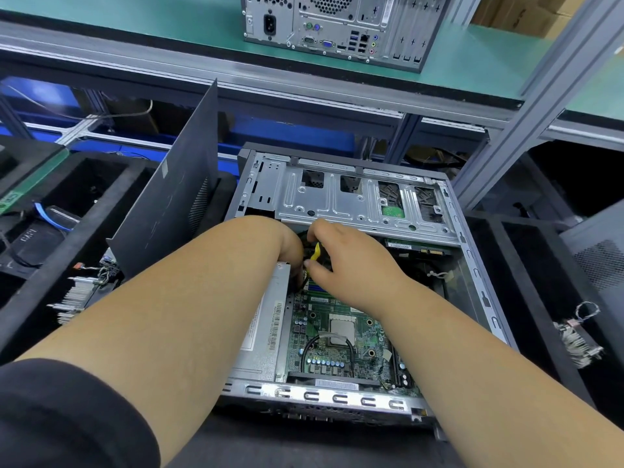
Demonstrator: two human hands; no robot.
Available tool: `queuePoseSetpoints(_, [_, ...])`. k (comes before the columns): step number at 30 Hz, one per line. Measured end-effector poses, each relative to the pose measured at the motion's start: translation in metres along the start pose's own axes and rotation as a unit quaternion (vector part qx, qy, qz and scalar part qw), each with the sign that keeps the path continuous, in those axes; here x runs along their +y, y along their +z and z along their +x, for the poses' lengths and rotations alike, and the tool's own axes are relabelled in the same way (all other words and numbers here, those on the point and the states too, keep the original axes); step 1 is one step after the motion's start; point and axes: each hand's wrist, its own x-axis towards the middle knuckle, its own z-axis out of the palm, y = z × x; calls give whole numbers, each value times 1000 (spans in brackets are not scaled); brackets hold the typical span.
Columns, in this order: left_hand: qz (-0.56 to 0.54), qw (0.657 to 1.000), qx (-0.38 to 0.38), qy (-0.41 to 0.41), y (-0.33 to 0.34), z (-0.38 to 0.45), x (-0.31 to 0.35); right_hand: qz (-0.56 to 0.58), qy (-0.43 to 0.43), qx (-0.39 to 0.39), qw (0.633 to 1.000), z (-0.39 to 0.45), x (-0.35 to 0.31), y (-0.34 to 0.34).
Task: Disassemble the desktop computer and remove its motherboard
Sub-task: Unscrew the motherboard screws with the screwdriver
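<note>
An open desktop case point(472, 271) lies flat before me. Inside it sits the green motherboard point(341, 336) with a bare CPU in the middle. A silver power supply point(266, 336) lies along its left. A metal drive cage point(354, 204) spans the far end. Both hands reach in just below that cage. My left hand point(277, 244) curls down into a bundle of black and yellow cables point(315, 253); its fingertips are hidden. My right hand point(341, 258) pinches the same cables with thumb and fingers.
The removed dark side panel point(172, 211) leans upright against the case's left side. Black foam trays flank the case, holding a heatsink point(77, 295) on the left and another heatsink point(577, 336) on the right. A second computer tower point(337, 25) stands on the green shelf above.
</note>
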Motion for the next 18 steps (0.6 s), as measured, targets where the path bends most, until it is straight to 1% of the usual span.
queuePoseSetpoints(4, [18, 1000, 8, -2, 0, -2, 0, 6, 5, 6, 1000, 0, 0, 1])
queuePoseSetpoints(11, [-11, 1000, 18, 17, -3, -9, 5, 25, 8, 8, 1000, -1, 2, -3])
queuePoseSetpoints(18, [-48, 998, -11, 25, -1, -8, 4, 45, 17, 33, 998, -2, 1, -7])
